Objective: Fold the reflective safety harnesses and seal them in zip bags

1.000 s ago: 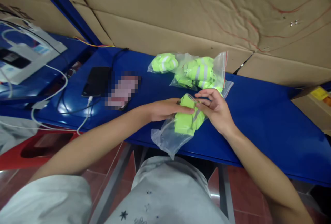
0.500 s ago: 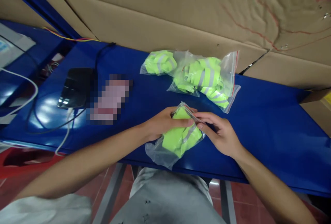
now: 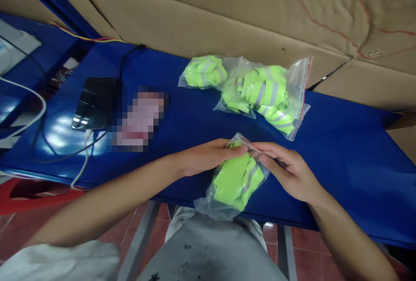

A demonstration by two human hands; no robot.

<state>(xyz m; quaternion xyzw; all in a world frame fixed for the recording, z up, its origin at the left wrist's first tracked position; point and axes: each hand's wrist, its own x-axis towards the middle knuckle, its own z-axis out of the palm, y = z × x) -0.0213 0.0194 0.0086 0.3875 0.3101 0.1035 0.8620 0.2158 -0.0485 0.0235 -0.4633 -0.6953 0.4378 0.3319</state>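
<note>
Cardboard panels (image 3: 182, 17) and blue workbench (image 3: 344, 164) suggest a workshop.

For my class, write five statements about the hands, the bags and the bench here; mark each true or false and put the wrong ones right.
1. The left hand and the right hand both hold the same clear bag. True.
2. The fabric in that bag is plain red. False: it is bright yellow-green, with a grey stripe.
3. More bagged fabric lies near the cardboard. True.
4. The black device lies to the right of both hands. False: the black device lies to their left.
5. A white cable meets the black device at its near edge. True.
</note>
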